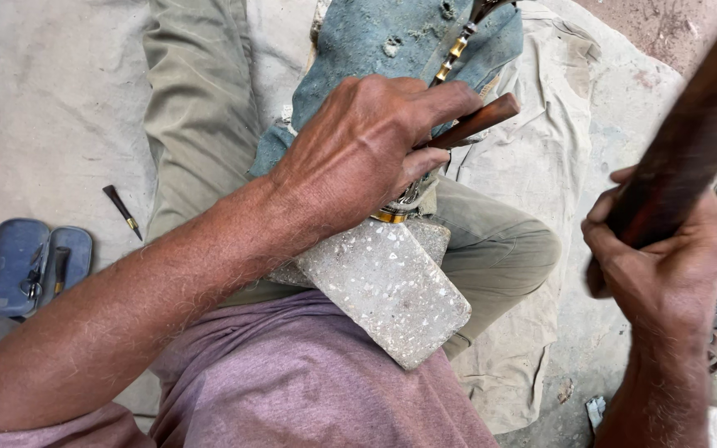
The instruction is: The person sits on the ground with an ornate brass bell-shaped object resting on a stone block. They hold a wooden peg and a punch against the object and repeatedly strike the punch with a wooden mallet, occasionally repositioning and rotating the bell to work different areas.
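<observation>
On lap, speckled stone slab (383,286) with banded metal piece (392,214) upon it. Left hand (358,149) pinching brown rod (475,123) against that piece; right hand (665,261) clenched around raised dark stick (690,141). Risk: badly aimed blow striking left fingers (425,166).

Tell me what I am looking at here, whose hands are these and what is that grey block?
The camera sits on a person's head and looks down at their own lap and arms. They sit on a pale cloth sheet. The left hand grips a thin reddish-brown wooden stick against a piece of blue denim cloth. Below it, a flat speckled grey stone slab rests on the lap. The right hand holds a thick dark wooden club, raised and blurred. On the sheet lie a pair of blue sandals and a small dark pointed tool.
</observation>
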A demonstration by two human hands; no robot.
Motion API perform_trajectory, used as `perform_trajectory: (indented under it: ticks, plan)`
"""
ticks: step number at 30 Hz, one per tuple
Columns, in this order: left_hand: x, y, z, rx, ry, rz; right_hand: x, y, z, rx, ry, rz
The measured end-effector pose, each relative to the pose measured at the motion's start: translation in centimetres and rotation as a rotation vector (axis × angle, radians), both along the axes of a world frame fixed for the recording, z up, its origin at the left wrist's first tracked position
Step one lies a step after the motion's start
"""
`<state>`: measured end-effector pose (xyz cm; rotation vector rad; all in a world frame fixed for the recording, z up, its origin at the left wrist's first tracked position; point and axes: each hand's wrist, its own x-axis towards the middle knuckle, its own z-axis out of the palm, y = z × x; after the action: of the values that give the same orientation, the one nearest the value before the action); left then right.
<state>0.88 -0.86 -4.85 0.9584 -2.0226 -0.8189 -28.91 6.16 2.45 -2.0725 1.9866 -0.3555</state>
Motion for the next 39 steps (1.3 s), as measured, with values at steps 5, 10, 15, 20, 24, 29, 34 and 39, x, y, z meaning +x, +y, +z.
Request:
perform_trajectory:
  ticks: [5, 10, 15, 20, 24, 29, 34, 39]
  plan:
    - [0.1, -0.2, 0.1, 0.002, 0.005, -0.020, -0.5, 0.1, -1.0, 0.054, 0.002, -0.056]
    - [0.3, -0.3, 0.0, 0.000, 0.005, -0.028, -0.5, 0.3, -1.9, 0.027, 0.106, 0.028]
    - [0.3, -0.5, -0.2, 0.039, 0.002, -0.029, -0.3, 0.1, -2.0, 0.068, -0.072, -0.066]
    - [0.3, -0.5, -0.5, 0.020, -0.005, -0.031, -0.2, -0.1, -1.6, 0.098, -0.311, -0.118]
    - [0.4, -0.6, -0.6, 0.006, -0.006, -0.035, 0.0, -0.2, -1.2, 0.089, -0.303, -0.142]
    - [0.6, -0.7, -0.8, 0.014, -0.001, -0.046, 0.5, -0.2, -1.0, 0.073, -0.012, -0.064]
    - [0.8, -0.7, -0.8, 0.002, 0.038, -0.045, 0.3, -0.1, -1.1, 0.109, 0.301, -0.068]
    - [1.0, -0.7, -0.4, 0.006, 0.039, -0.037, 0.3, 0.3, -1.1, -0.001, -0.199, -0.004]
